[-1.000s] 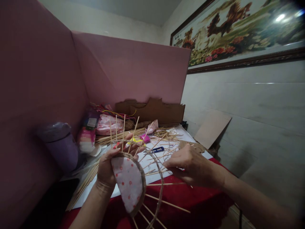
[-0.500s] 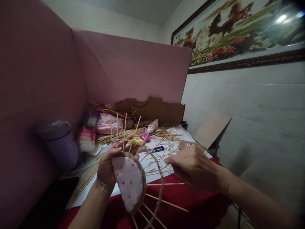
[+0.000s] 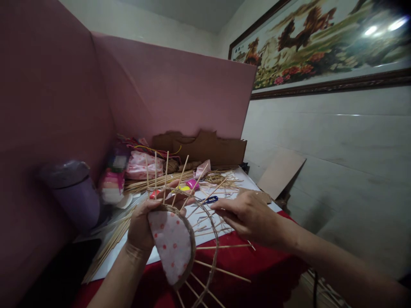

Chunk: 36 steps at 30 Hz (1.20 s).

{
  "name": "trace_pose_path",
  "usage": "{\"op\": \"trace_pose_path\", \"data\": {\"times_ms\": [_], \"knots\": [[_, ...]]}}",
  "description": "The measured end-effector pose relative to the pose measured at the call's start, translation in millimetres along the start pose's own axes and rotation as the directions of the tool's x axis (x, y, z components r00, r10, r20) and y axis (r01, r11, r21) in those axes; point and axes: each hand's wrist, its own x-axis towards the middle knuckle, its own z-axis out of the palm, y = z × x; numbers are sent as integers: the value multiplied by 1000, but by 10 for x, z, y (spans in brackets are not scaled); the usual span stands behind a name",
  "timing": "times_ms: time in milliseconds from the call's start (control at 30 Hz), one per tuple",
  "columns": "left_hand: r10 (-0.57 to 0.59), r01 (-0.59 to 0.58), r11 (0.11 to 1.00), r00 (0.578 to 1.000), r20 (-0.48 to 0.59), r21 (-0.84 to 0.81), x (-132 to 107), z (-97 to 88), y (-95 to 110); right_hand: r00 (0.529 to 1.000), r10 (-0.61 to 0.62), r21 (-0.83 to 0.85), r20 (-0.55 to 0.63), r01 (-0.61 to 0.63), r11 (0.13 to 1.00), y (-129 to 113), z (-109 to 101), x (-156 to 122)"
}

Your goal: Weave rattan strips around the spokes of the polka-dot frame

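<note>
My left hand (image 3: 141, 226) grips a half-round piece covered in white cloth with red dots (image 3: 170, 246), its curved edge bound in twine. Thin wooden sticks (image 3: 223, 270) fan out from that edge, and a ring of twine (image 3: 215, 252) runs across them, apart from the base. The left thumb lies on the near face, with the other fingers behind the sticks. My right hand (image 3: 253, 216) is closed in a pinch beside the upper right part of the ring; what lies between its fingertips is too small to make out.
On the white board (image 3: 154, 256) lie a blue-handled cutter (image 3: 211, 199), loose sticks (image 3: 111, 244) and scraps. Behind are a pink dotted cloth bundle (image 3: 144, 164) and brown cardboard (image 3: 199, 147). A purple bin (image 3: 75, 196) stands left; red cloth (image 3: 257, 265) covers the near table.
My right hand has moved left, bringing its fingertips closer to the twine ring. My left hand keeps its grip on the dotted piece. The whole view has shifted slightly.
</note>
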Motion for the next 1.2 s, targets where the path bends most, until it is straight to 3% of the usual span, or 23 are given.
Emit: {"op": "trace_pose_path", "data": {"times_ms": [333,633,833,1200], "knots": [[-11,11,1000,1000,18,24,-10,-6,-8,997,-78,-109,14,80,991,-41,20,59],[-11,11,1000,1000,-4,-8,-5,-12,-22,987,-123,-257,102,146,955,-52,55,76],[-6,6,1000,1000,2,0,-11,16,-9,985,-144,-240,92,163,957,-73,36,55],[30,-29,999,999,-15,24,10,-26,-2,986,-156,-32,-67,154,988,-81,41,-20]]}}
